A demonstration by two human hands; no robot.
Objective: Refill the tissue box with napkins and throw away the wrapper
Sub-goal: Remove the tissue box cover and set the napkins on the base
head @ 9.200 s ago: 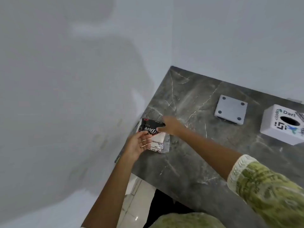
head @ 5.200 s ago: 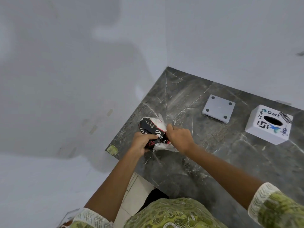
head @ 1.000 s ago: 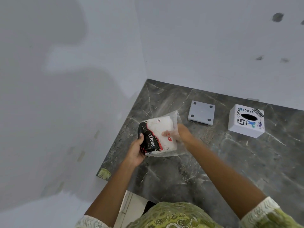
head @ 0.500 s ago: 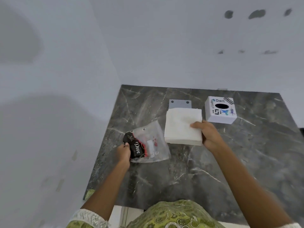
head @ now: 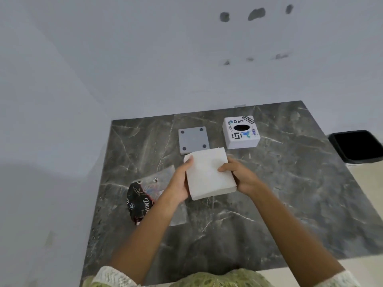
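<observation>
A thick white stack of napkins (head: 209, 172) is held above the dark marble table (head: 290, 183) between both hands. My left hand (head: 179, 183) grips its left edge and my right hand (head: 240, 177) grips its right edge. The empty wrapper (head: 143, 195), clear plastic with a black printed end, lies flat on the table to the left, partly under my left forearm. The white tissue box (head: 241, 133) with stickers and a dark oval opening on top stands at the back. Its grey base plate (head: 193, 139) lies beside it to the left, separate from the box.
A black bin (head: 358, 146) stands on the floor past the table's right edge. White walls close the table at the back and left. The table's near edge runs just in front of my body.
My left hand has let go of the wrapper, which now lies on the table, and has joined my right hand on the napkin stack. The view has shifted to the right.
</observation>
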